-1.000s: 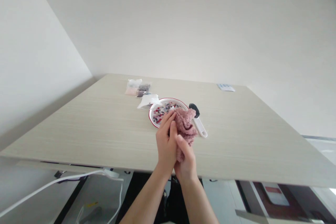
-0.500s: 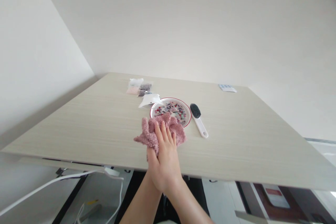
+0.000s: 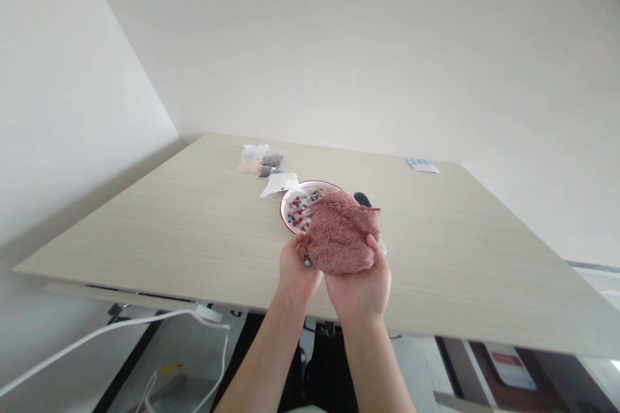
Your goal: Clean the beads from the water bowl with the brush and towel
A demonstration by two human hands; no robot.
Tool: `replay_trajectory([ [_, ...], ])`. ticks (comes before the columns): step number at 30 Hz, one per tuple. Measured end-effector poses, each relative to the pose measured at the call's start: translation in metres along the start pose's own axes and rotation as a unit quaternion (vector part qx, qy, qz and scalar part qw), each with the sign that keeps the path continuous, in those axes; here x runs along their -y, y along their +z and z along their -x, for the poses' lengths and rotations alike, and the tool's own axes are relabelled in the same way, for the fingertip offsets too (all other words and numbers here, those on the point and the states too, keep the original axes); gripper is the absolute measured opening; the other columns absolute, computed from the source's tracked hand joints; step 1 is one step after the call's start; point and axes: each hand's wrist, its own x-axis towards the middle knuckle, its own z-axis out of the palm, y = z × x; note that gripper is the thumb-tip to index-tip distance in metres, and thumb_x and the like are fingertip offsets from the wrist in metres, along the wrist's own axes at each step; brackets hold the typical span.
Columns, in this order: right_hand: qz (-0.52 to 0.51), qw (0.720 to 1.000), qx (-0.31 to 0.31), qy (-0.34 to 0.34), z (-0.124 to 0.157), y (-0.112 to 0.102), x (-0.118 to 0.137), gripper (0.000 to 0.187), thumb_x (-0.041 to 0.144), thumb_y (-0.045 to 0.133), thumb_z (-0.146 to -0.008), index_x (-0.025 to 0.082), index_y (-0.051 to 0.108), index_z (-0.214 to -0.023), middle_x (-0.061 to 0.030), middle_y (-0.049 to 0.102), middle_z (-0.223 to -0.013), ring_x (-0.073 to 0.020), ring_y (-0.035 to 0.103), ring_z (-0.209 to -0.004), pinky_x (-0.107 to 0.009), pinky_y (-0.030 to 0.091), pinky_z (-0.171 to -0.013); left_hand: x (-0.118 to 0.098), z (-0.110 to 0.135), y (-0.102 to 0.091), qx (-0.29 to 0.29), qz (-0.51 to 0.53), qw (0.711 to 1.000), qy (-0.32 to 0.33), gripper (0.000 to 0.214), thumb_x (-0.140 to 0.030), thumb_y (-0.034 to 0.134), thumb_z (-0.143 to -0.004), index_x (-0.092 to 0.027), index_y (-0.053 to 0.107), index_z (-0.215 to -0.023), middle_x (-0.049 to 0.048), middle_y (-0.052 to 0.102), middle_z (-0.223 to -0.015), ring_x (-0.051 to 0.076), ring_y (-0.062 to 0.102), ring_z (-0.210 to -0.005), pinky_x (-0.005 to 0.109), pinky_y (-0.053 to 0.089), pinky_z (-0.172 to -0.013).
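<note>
A pink fuzzy cloth (image 3: 341, 232) is held up over the table, and it is cupped from below by both hands: the left hand (image 3: 297, 266) is under its near left edge, and the right hand (image 3: 358, 290) is under its middle, with the fingers curled up around it. The hands are a little apart, and the cloth is gripped between them. A little blue-green bead (image 3: 307, 261) is seen by the left hand's fingers. Part of a white plate (image 3: 283, 216) with a red rim is covered by the cloth, and many small colored beads (image 3: 300, 210) are seen on it. Just behind the cloth, a brush (image 3: 362, 198) is partly hidden — only its dark top shows. Small plastic bags (image 3: 256, 160) and a white paper bag (image 3: 279, 185) are lying near the plate on the pale wood table (image 3: 145, 232).
</note>
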Motion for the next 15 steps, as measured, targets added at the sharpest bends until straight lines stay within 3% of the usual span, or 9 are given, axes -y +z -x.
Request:
replay_trajectory([
  [4, 0.018, 1.000, 0.018, 0.016, 0.000, -0.003, 0.012, 0.030, 0.036, 0.042, -0.075, 0.024, 0.060, -0.096, -0.0028, 0.065, -0.102, -0.0205, 0.058, -0.098, -0.045, 0.039, -0.090, -0.012, 0.006, 0.003, 0.004, 0.029, 0.999, -0.018, 0.017, -0.005, 0.042, -0.073, -0.013, 0.057, -0.070, 0.0023, 0.057, -0.057, 0.010, 0.057, -0.050, 0.016, 0.042, -0.043],
  [8, 0.021, 0.999, -0.034, -0.024, -0.002, -0.012, 0.018, 0.030, 0.034, 0.041, -0.075, 0.027, 0.058, -0.099, -0.0009, 0.065, -0.099, -0.0201, 0.059, -0.092, -0.046, 0.041, -0.085, -0.028, 0.005, -0.007, 0.022, 0.062, 0.998, -0.016, 0.018, -0.008, 0.037, -0.078, -0.013, 0.053, -0.072, 0.0045, 0.057, -0.064, 0.007, 0.057, -0.054, 0.011, 0.039, -0.041],
  [12, 0.033, 0.998, -0.044, -0.013, 0.000, -0.020, 0.013, 0.035, 0.037, 0.042, -0.073, 0.023, 0.058, -0.101, -0.0047, 0.066, -0.096, -0.0236, 0.061, -0.086, -0.045, 0.046, -0.074, -0.044, 0.004, -0.022, 0.136, 0.109, 0.985, 0.016, 0.028, -0.009, 0.030, -0.082, -0.015, 0.038, -0.055, -0.0051, 0.037, -0.046, -0.001, 0.033, -0.031, 0.008, 0.021, -0.030],
  [15, 0.039, 0.998, -0.029, 0.039, 0.004, -0.025, -0.001, 0.033, 0.036, 0.044, -0.071, 0.020, 0.060, -0.096, -0.0050, 0.067, -0.091, -0.0228, 0.063, -0.081, -0.041, 0.049, -0.069, -0.054, 0.006, -0.027, 0.149, 0.092, 0.982, 0.067, 0.035, -0.014, 0.030, -0.083, -0.017, 0.029, -0.048, -0.0064, 0.029, -0.040, 0.001, 0.022, -0.026, 0.014, 0.015, -0.027],
])
